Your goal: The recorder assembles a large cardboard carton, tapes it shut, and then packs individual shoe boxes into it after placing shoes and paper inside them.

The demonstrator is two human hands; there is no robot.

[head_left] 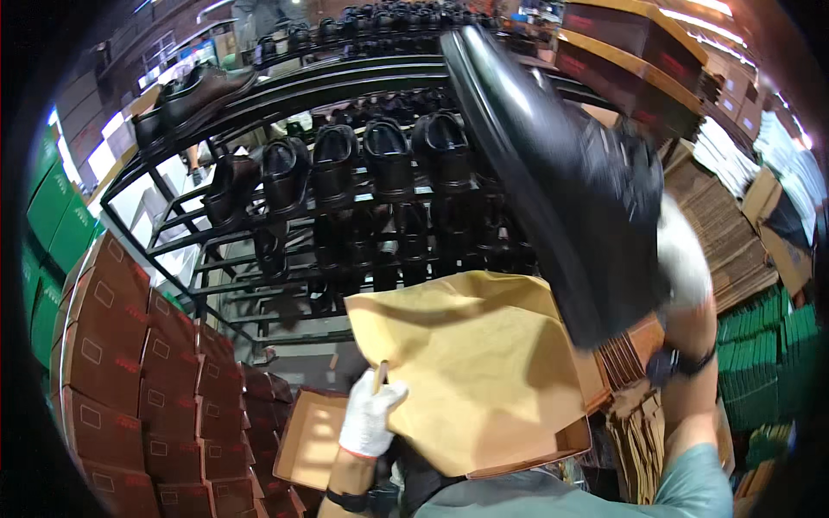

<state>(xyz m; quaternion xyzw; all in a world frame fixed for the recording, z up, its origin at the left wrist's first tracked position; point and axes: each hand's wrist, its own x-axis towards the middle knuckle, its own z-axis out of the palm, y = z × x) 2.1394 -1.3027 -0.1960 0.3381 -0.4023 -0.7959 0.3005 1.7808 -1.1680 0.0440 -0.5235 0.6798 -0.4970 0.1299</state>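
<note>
"Black metal racks filled the back of that room, didn't they?"

"Yes, with dark shoes lined up on several levels. One separate shoe sat on the top rail at the left."

"And along the sides?"

"Brown cartons were stacked on the left, with green boxes behind them. Flattened cardboard was piled at the right, above green bundles."

"Where was the big black shoe?"

"Up in the air, right of centre, tilted with its toe toward the top. It looked partly blurred and covered some of the racks."

"Who had it?"

"The right hand, in a white glove, had hold of it near the heel end. Most of the fingers were hidden behind the shoe, so I couldn't tell exactly how they wrapped around it. A dark watch was on that wrist."

"And the left hand?"

"Gloved too, its fingers closed on the left edge of a sheet of tan paper. The paper stood spread over a brown box, whose pale inside showed to the left of that hand. The shoe's heel end was beside the paper's upper right; whether they touched, I couldn't say."
</note>
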